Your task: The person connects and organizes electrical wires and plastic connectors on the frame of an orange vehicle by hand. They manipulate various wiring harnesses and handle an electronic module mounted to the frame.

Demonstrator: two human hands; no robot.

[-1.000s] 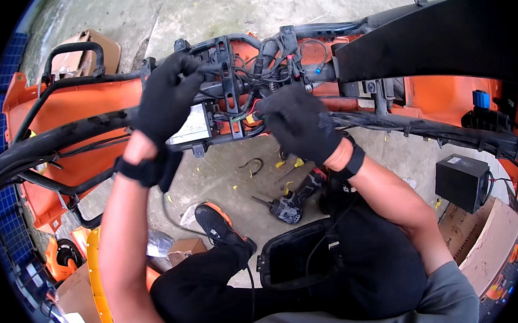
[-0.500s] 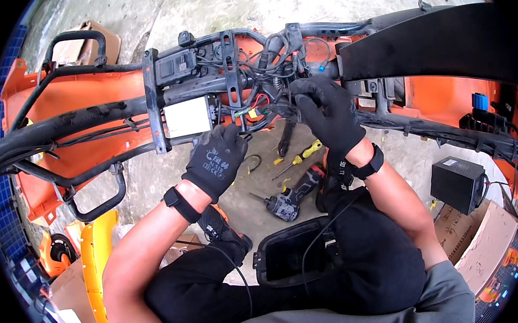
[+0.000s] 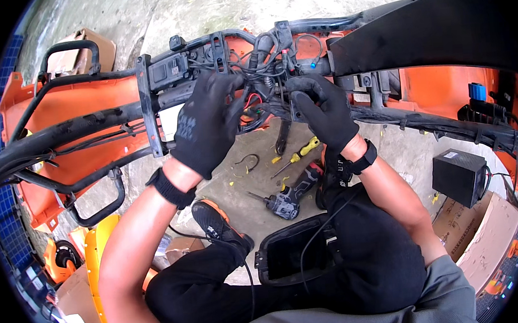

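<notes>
A frame of black tubes (image 3: 82, 121) crosses in front of me, with a tangle of black wires (image 3: 267, 71) at its middle. My left hand (image 3: 208, 126), in a black glove, reaches over the frame at the left side of the wires, its fingers curled. My right hand (image 3: 327, 111), gloved alike, is at the right side of the wires, thumb and forefinger pinched together. What either hand holds is too small or hidden to make out. Below the left hand's wrist side, a white-topped box (image 3: 170, 121) is partly covered. A red wire (image 3: 254, 97) loops between the hands.
Orange body panels (image 3: 81, 105) lie under the frame. On the floor are a yellow-handled screwdriver (image 3: 297, 156), a power driver (image 3: 286, 203) and an open black tray (image 3: 278, 262). A black box (image 3: 459, 174) stands at right near a cardboard box (image 3: 474, 230).
My left hand has moved up and over the white-topped box to the wires, its fingers curling. The right hand stays near the wires, shifted slightly left in the picture. The view has shifted a little.
</notes>
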